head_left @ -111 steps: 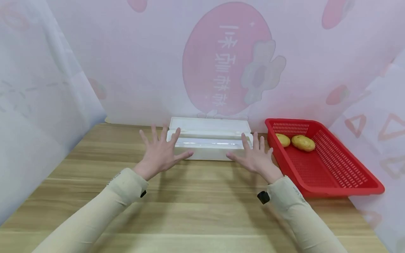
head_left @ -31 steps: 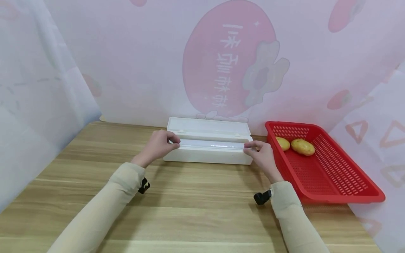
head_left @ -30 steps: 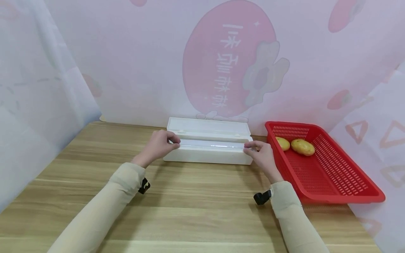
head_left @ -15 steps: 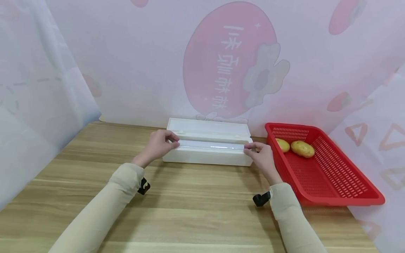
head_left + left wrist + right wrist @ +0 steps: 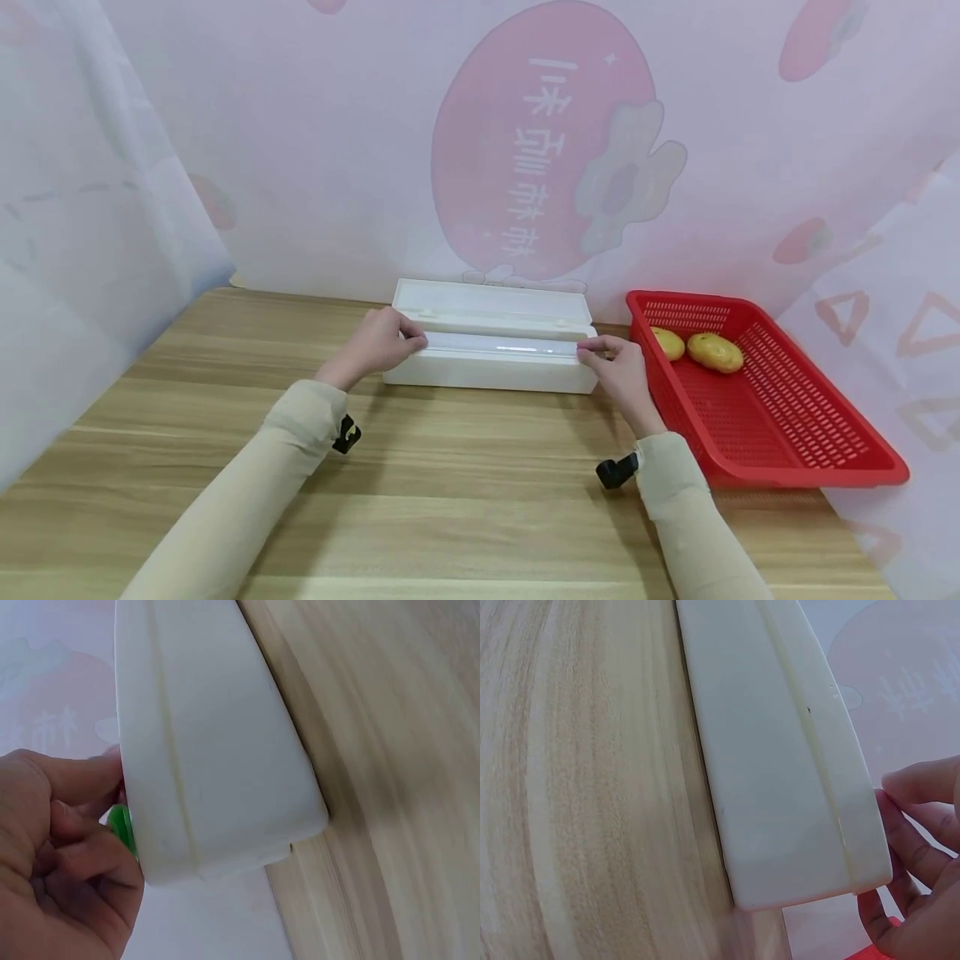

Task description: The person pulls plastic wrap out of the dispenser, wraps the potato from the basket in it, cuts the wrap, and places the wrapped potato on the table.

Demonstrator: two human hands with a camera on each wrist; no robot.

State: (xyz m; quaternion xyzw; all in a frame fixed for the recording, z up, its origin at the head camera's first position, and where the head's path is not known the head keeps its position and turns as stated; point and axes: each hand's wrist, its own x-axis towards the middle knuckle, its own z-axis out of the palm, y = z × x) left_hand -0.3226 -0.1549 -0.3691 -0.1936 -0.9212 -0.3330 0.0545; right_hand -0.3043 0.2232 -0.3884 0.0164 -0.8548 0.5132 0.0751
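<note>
A long white cling film dispenser [image 5: 491, 372] stands near the back wall with its lid [image 5: 491, 300] raised. A shiny strip of cling film [image 5: 502, 344] lies along its opening. At the left end, thumb and fingers of my left hand [image 5: 375, 343] pinch the film's edge. My right hand [image 5: 622, 371] pinches it the same way at the right end. Both hands sit at the top of the front wall. In the left wrist view a small green part [image 5: 121, 827] shows beside the left fingers. The dispenser's wall hides the left fingertips there.
To the right stands a red plastic basket [image 5: 810, 477] with two potatoes [image 5: 715, 352] at its far left. The wooden table [image 5: 480, 500] runs in front of the dispenser. A pink-patterned cloth wall [image 5: 322, 167] rises directly behind it.
Several seconds ago both hands were spread wide above the dispenser; now their fingers are bent and pinching at its two ends. Over the last second they have barely moved.
</note>
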